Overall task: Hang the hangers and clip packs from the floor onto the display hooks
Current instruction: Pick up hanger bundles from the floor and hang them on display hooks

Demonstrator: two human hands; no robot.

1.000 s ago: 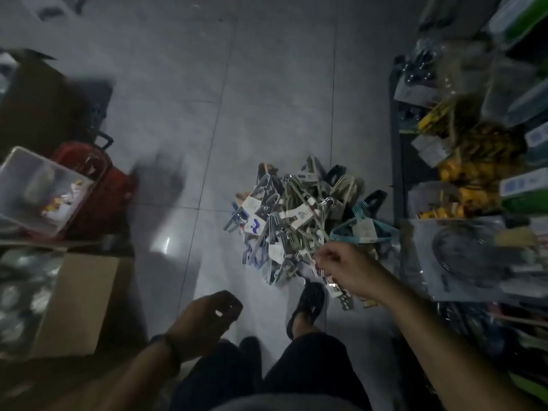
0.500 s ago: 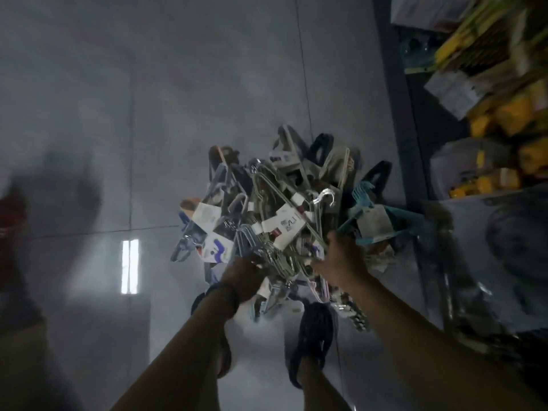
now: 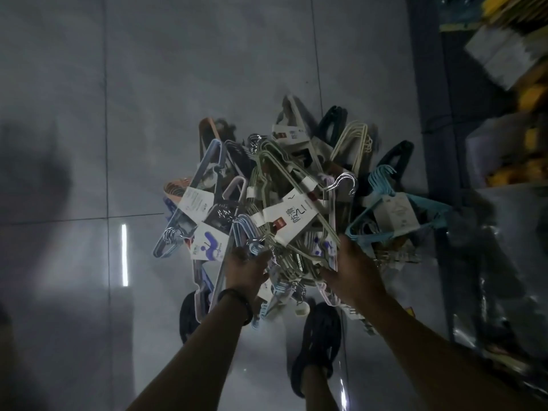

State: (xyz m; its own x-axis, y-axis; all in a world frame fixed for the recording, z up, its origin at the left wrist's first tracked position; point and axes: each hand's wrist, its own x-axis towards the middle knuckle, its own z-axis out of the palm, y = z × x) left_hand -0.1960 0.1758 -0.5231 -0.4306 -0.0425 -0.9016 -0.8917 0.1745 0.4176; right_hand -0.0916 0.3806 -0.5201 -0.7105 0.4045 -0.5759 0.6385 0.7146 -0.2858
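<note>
Floor: grey tile, dim. Light strip reflected at 9 o'clock from the pile.
Blue pack: carded hangers on the pile's 9 o'clock edge, lying flat on the tile.
Left hand: wristband on. Reaches into the pile at 7 o'clock, touching pale blue hooks. Fingertips are buried among the wire, so I cannot tell whether it grasps anything.
Pile: tangled bundles of hangers, most with card labels, heaped on the floor just ahead of the sandal. Clip packs cannot be picked out for certain.
Right hand: back of the hand is up, at the pile's 5 o'clock. Fingers are pushed under the green wire bundle and hidden, so the grip cannot be told.
Teal pack: at the pile's 3 o'clock, nearest the shelf, on the floor.
Shelf: at 2 to 3 o'clock, blurred yellow and white goods. No display hooks can be made out.
Done: nothing hung that I can see, and the whole heap lies on the tile.
Step in hand (judgement): both hands working a bundle free from the near edge.
Left to do (judgement): nearly everything, namely separating, lifting and hanging each pack.
Risk (judgement): hooks are interlocked, so one pull may drag neighbours along.
</note>
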